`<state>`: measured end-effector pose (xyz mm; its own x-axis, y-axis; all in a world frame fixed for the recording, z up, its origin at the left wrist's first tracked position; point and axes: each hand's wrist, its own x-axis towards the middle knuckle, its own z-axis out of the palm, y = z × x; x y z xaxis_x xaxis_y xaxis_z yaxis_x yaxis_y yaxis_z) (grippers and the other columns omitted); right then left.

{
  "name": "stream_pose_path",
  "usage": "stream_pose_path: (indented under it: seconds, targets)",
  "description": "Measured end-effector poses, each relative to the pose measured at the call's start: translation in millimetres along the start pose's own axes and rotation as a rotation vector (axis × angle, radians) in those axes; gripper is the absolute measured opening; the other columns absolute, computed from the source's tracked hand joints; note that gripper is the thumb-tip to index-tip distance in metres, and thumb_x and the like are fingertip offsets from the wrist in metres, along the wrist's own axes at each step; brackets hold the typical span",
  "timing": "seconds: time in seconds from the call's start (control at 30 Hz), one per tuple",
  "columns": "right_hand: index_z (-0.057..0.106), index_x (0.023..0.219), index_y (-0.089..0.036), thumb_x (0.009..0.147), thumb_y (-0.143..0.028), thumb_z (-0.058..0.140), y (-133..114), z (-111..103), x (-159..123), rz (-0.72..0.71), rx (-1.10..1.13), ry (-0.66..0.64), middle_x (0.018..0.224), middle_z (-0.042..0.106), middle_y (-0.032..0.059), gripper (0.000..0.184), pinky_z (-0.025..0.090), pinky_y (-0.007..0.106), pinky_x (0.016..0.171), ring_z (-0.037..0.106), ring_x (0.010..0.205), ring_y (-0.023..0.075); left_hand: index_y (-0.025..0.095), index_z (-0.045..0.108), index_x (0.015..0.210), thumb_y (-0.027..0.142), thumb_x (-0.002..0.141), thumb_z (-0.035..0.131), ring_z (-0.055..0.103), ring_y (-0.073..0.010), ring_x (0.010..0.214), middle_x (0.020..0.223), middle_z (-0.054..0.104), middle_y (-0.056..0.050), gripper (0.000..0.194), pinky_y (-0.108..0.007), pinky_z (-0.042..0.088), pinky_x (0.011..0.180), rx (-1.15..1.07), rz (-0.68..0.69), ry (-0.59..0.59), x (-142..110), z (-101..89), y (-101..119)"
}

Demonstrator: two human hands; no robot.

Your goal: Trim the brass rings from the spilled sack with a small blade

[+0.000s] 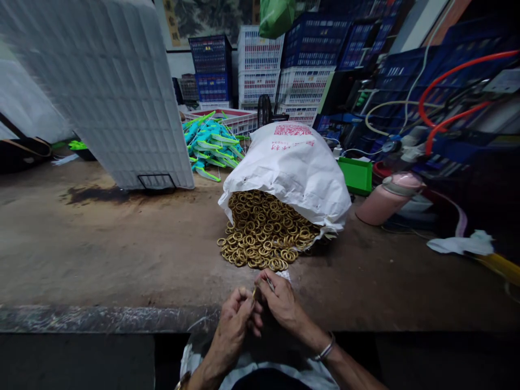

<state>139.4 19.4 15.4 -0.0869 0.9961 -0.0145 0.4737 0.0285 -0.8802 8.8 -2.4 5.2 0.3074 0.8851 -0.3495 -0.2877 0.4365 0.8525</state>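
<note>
My left hand [238,317] is closed in a pinch on a brass-coloured ring [254,293], seen nearly edge-on at the table's front edge. Close beside it, my right hand [280,300] pinches a small, thin, metallic-looking piece [269,283]; its kind is too small to make out. The fingertips of both hands almost meet. Just beyond them, a heap of brass-coloured rings [260,238] spills from the mouth of a white woven sack [296,162] lying on its side. Red printing marks the sack's upper face.
A tall, pale ribbed panel [122,97] stands left on the wooden table [101,254]. Turquoise and green plastic pieces [213,143] are piled behind it. To the right are a green tray [355,176], a pink bottle [390,197] and orange hoses [430,103]. Stacked crates [260,65] line the back.
</note>
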Motion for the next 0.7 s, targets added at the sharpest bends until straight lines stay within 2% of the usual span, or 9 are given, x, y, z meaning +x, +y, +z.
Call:
stream_pose_path:
  seconds: [0.07, 0.2, 0.33, 0.57, 0.7]
  targets:
    - [0.052, 0.075, -0.020, 0.082, -0.021, 0.035, 6, -1, -3, -0.069, -0.165, 0.026, 0.064, 0.055, -0.0012, 0.018, 0.034, 0.022, 0.056, 0.050, 0.057, 0.0120, 0.017, 0.045, 0.075, 0.050, 0.071, 0.059, 0.050, -0.0070, 0.050, 0.070, 0.056, 0.001, 0.036, -0.019, 0.043, 0.044, -0.001, 0.020, 0.017, 0, -1.2, 1]
    - [0.054, 0.078, -0.021, 0.070, -0.008, 0.038, 17, 0, -11, -0.162, -0.382, -0.121, 0.065, 0.058, -0.0004, 0.022, 0.032, 0.022, 0.056, 0.052, 0.060, 0.0136, 0.018, 0.044, 0.073, 0.051, 0.072, 0.057, 0.047, -0.0073, 0.047, 0.060, 0.052, 0.004, 0.036, -0.019, 0.041, 0.045, 0.044, 0.074, 0.012, 1, -3.7, 2]
    - [0.053, 0.079, -0.022, 0.065, -0.005, 0.037, 16, 2, -14, -0.178, -0.440, -0.162, 0.064, 0.059, -0.0015, 0.028, 0.029, 0.021, 0.055, 0.053, 0.059, 0.0130, 0.019, 0.043, 0.073, 0.053, 0.071, 0.056, 0.044, -0.0074, 0.043, 0.052, 0.049, 0.006, 0.037, -0.020, 0.040, 0.045, 0.102, 0.092, 0.002, 1, -4.7, 3]
    - [0.052, 0.085, -0.021, 0.062, -0.004, 0.036, 15, 3, -14, -0.205, -0.499, -0.186, 0.070, 0.061, -0.0001, 0.033, 0.028, 0.023, 0.056, 0.054, 0.062, 0.0136, 0.019, 0.041, 0.073, 0.051, 0.074, 0.053, 0.043, -0.0080, 0.047, 0.055, 0.046, 0.006, 0.034, -0.020, 0.039, 0.046, 0.152, 0.126, 0.008, 4, -8.1, -3]
    - [0.053, 0.084, -0.021, 0.064, -0.005, 0.037, 17, 4, -12, -0.172, -0.547, -0.190, 0.065, 0.060, -0.0008, 0.030, 0.025, 0.023, 0.053, 0.052, 0.057, 0.0132, 0.019, 0.043, 0.073, 0.048, 0.079, 0.050, 0.042, -0.0077, 0.048, 0.056, 0.044, 0.006, 0.031, -0.021, 0.039, 0.049, 0.187, 0.170, -0.034, -5, -6.2, 3]
